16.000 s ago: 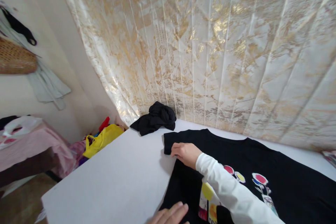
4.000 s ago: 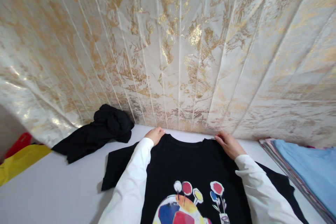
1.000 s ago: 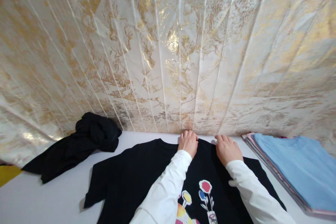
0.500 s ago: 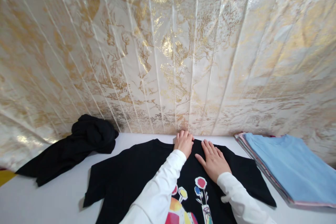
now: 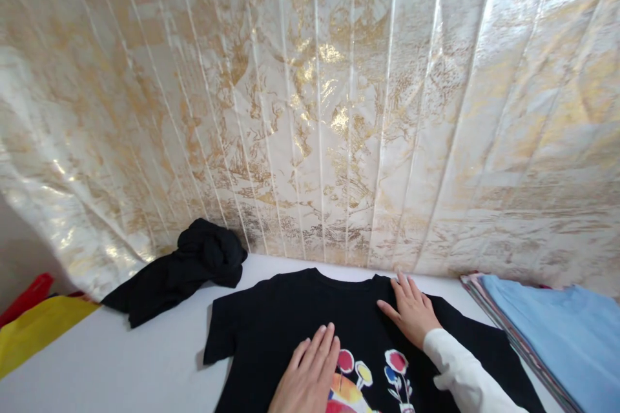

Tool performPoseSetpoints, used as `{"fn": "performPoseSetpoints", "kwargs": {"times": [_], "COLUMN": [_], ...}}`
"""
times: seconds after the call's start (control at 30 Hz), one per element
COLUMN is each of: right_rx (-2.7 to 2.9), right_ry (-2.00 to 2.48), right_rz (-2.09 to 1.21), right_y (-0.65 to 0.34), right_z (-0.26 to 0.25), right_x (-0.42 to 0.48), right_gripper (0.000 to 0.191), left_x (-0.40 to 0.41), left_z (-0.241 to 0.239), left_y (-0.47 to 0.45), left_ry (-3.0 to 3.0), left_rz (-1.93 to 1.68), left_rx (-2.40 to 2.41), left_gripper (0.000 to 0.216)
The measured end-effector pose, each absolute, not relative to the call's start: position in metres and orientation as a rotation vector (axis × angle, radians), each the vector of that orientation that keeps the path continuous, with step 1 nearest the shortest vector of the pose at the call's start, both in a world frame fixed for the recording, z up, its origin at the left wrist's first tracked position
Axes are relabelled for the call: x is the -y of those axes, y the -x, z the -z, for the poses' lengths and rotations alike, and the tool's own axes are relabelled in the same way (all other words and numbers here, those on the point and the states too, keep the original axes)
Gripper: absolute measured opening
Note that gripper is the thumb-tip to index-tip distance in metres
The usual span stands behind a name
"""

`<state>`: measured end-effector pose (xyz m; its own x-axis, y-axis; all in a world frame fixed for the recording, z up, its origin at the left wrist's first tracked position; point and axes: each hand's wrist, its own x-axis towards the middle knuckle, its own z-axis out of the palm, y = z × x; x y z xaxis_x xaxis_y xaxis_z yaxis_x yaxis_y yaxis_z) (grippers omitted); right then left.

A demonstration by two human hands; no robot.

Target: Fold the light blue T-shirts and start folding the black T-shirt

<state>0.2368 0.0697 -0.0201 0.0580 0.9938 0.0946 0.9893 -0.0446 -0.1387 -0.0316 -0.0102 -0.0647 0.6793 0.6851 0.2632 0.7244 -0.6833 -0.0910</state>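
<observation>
A black T-shirt (image 5: 290, 316) with a colourful flower print lies spread out on the white table (image 5: 159, 355), its neckline toward the wall. My left hand (image 5: 310, 371) rests flat on the chest, just left of the print, fingers stretched and close together. Near the right side of the collar, my right hand (image 5: 411, 311) presses flat on the shirt with its thumb apart from the fingers. Neither hand grips anything. The shirt's lower part runs out of view at the bottom edge.
A crumpled black garment (image 5: 194, 264) lies at the back left. Beyond it are yellow cloth (image 5: 43, 329) and red cloth (image 5: 29, 297). On the right is a stack of folded shirts, a light blue shirt (image 5: 562, 329) on top. A wall covering (image 5: 310, 110) in white and gold rises behind the table.
My left hand has come down from the collar to the chest beside the print. My right hand stays on the right shoulder area. The view has shifted left.
</observation>
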Motion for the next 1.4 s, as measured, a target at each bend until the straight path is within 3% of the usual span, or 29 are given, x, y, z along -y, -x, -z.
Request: {"fn": "performPoseSetpoints", "kwargs": {"times": [0.17,0.3,0.43,0.8,0.97,1.23,1.4], "right_rx": [2.223,2.293,2.312,2.128,2.100,2.067,2.101], "right_ry": [1.896,1.866,1.912,1.972,1.951,1.874,1.687], "right_rz": [-0.068,-0.227,-0.313,-0.142,-0.168,-0.231,-0.269], "right_y": [-0.200,-0.163,-0.142,-0.136,-0.136,-0.141,-0.136], "right_z": [-0.011,-0.010,0.000,0.009,0.012,0.016,0.004], "right_x": [-0.108,-0.130,-0.136,-0.129,-0.127,-0.129,-0.126], "right_gripper": [0.030,0.015,0.025,0.020,0.019,0.014,0.023], "left_x": [0.006,0.008,0.010,0.016,-0.005,-0.071,-0.074], "left_z": [0.065,0.063,0.065,0.051,0.033,0.015,0.016], "left_y": [0.023,0.019,0.020,0.020,0.035,0.065,0.068], "left_ry": [2.549,2.495,2.522,2.918,2.935,2.726,2.717], "left_rz": [0.352,0.367,0.350,0.199,0.282,0.195,0.246], "left_rx": [1.003,0.952,0.984,1.304,1.482,1.751,1.750], "left_gripper": [0.045,0.043,0.045,0.050,0.084,0.066,0.065]}}
